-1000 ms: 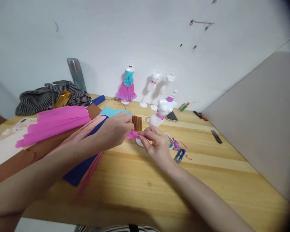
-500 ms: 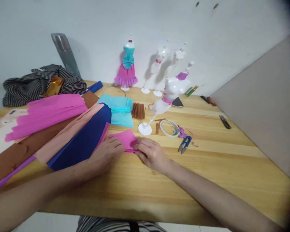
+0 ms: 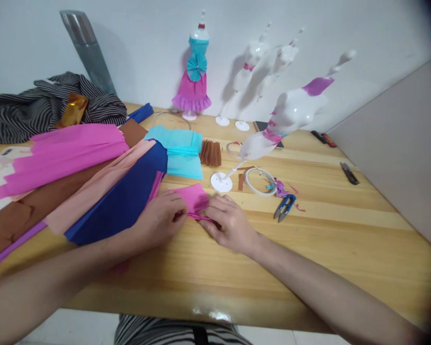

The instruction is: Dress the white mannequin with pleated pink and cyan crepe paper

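A folded piece of pink crepe paper (image 3: 194, 196) lies on the wooden table between my hands. My left hand (image 3: 165, 213) has its fingers curled on the paper's left side, pinching its near edge. At the right corner, my right hand (image 3: 230, 223) grips the folded layers between thumb and fingers. Just behind the paper stands a white mannequin (image 3: 290, 115) on a round base, with pink strips at its waist and a purple piece at its neck. Blue thread snips (image 3: 285, 207) rest to the right, beside a roll of white tape (image 3: 260, 181).
Long crepe sheets in pink (image 3: 64, 153), brown and navy (image 3: 125, 191) cover the left side. Turquoise paper (image 3: 183, 151) and pleated brown paper (image 3: 211, 153) lie behind my hands. A dressed mannequin (image 3: 192, 86) stands at the wall. A box cutter (image 3: 349, 173) lies far right.
My view has tilted down and come closer, so the mannequins appear higher and larger. My left fingers have curled in tighter at the paper's near edge; my right hand still grips the corner.
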Demonstrator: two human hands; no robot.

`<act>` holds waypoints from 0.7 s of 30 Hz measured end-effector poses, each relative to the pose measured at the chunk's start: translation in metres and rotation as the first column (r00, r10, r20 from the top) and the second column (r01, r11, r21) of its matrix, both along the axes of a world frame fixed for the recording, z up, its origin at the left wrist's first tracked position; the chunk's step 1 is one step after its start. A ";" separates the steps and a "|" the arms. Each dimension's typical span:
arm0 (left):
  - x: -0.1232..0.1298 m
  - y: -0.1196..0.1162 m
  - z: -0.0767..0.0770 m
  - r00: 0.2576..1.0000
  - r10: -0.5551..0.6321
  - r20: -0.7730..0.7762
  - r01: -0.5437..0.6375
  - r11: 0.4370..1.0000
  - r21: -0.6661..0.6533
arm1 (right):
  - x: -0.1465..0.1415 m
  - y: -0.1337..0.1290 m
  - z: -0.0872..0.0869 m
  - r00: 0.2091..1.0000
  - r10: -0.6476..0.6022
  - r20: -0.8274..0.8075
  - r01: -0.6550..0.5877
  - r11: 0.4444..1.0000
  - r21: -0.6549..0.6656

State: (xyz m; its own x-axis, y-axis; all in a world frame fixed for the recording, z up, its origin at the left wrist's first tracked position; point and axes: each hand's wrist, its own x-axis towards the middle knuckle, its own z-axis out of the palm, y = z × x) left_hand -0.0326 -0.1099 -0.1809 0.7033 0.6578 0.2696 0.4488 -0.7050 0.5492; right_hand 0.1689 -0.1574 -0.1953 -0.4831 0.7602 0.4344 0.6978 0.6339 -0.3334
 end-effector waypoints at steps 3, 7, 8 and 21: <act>0.000 -0.001 -0.001 1.000 -0.001 -0.028 0.002 0.999 0.048 | 0.001 0.000 -0.001 0.999 0.013 -0.037 -0.014 0.999 -0.034; 0.001 -0.002 -0.002 0.998 -0.008 -0.060 0.013 0.996 0.091 | 0.001 -0.002 0.000 0.999 0.016 -0.034 -0.017 0.999 -0.036; 0.001 -0.002 -0.002 0.997 -0.010 -0.070 0.017 0.995 0.096 | 0.000 -0.003 0.000 1.000 0.018 -0.020 -0.018 1.000 -0.023; -0.002 -0.006 -0.004 0.987 -0.018 -0.160 0.037 0.992 0.118 | 0.001 0.003 -0.003 0.989 0.089 -0.122 -0.108 0.982 -0.157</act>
State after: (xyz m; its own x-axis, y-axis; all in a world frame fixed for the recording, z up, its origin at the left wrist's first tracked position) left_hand -0.0350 -0.1159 -0.1847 0.7608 0.6072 0.2292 0.5028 -0.7747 0.3835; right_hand 0.1699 -0.1548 -0.1984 -0.5137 0.7765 0.3650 0.5861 0.6283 -0.5117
